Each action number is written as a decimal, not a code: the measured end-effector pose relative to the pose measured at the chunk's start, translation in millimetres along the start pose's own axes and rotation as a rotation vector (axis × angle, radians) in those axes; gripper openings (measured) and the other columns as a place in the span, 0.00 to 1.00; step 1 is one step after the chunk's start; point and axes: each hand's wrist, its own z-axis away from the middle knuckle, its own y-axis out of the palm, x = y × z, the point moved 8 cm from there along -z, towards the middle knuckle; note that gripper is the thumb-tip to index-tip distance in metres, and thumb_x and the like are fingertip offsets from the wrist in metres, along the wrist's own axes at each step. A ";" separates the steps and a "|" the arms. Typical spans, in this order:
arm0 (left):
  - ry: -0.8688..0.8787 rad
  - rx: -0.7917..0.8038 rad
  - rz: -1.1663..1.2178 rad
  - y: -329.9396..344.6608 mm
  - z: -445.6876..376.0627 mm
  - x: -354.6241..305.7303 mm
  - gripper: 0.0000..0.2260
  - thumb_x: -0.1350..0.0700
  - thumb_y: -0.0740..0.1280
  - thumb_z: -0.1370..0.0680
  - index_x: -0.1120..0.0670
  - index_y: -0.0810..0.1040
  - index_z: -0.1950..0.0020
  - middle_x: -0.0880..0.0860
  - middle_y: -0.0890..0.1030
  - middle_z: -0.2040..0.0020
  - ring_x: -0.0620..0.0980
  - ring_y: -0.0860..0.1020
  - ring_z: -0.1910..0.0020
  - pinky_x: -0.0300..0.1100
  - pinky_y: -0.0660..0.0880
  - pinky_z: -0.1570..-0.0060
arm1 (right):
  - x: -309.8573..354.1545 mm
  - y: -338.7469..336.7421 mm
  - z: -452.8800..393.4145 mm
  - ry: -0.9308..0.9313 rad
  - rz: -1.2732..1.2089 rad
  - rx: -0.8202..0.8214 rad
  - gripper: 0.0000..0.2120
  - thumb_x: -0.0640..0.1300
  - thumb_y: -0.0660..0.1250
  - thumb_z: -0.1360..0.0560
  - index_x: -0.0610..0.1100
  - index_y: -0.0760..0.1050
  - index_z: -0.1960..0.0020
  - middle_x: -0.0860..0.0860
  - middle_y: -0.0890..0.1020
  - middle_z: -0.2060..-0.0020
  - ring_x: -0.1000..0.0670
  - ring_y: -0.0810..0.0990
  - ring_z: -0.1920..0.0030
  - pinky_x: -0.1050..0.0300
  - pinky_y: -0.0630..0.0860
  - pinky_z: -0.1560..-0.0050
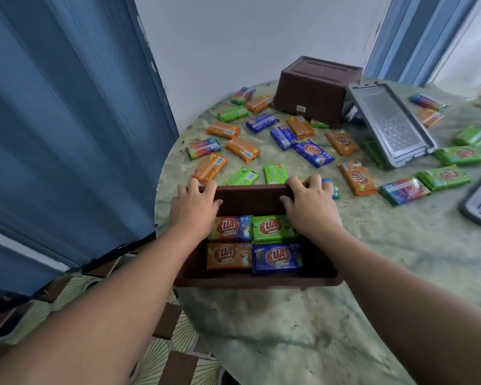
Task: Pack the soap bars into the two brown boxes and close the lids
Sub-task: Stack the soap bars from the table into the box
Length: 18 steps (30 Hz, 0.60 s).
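Both forearms reach forward; left hand (196, 208) and right hand (310, 205) curl fingers over brown box's (250, 197) far rim.

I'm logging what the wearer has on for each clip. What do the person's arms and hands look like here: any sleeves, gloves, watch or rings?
Both forearms are bare as far as the frame shows, with no sleeves in view. The left hand and right hand wear no gloves. No watch, bracelet or ring is visible on either.

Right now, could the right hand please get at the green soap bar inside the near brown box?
Probably yes: the right hand grips the box's far rim directly above the uncovered green bar.
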 end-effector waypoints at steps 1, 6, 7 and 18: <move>0.009 -0.018 -0.017 -0.7 0.4 -0.1 0.18 0.42 0.60 0.17 0.50 0.68 0.32 0.58 0.72 0.38 0.60 0.71 0.41 0.52 0.72 0.50 | 0.2 0.3 0.9 -0.002 -0.006 -0.002 0.17 0.57 0.58 0.17 0.53 0.67 0.31 0.42 0.68 0.34 0.35 0.66 0.34 0.38 0.74 0.41; 0.059 -0.184 -0.012 -15.1 4.4 -1.6 0.20 0.45 0.62 0.20 0.55 0.76 0.34 0.59 0.76 0.38 0.60 0.72 0.43 0.56 0.71 0.44 | -2.3 -2.5 1.4 0.008 -0.036 0.008 0.19 0.61 0.53 0.18 0.55 0.69 0.32 0.44 0.69 0.34 0.38 0.66 0.33 0.38 0.70 0.36; 0.070 -0.217 0.018 -19.5 3.7 -2.1 0.20 0.45 0.61 0.20 0.55 0.76 0.35 0.59 0.77 0.40 0.60 0.73 0.44 0.56 0.72 0.45 | -2.4 -4.6 -0.1 0.022 -0.055 0.010 0.20 0.61 0.52 0.18 0.55 0.71 0.33 0.45 0.70 0.35 0.38 0.67 0.33 0.38 0.68 0.35; 0.090 0.056 0.337 -23.0 -95.3 -29.8 0.08 0.46 0.66 0.22 0.50 0.76 0.56 0.50 0.77 0.54 0.54 0.76 0.52 0.47 0.72 0.58 | 19.3 -12.4 -84.8 -0.001 -0.103 0.146 0.16 0.58 0.63 0.19 0.49 0.77 0.37 0.47 0.81 0.42 0.45 0.78 0.43 0.51 0.73 0.53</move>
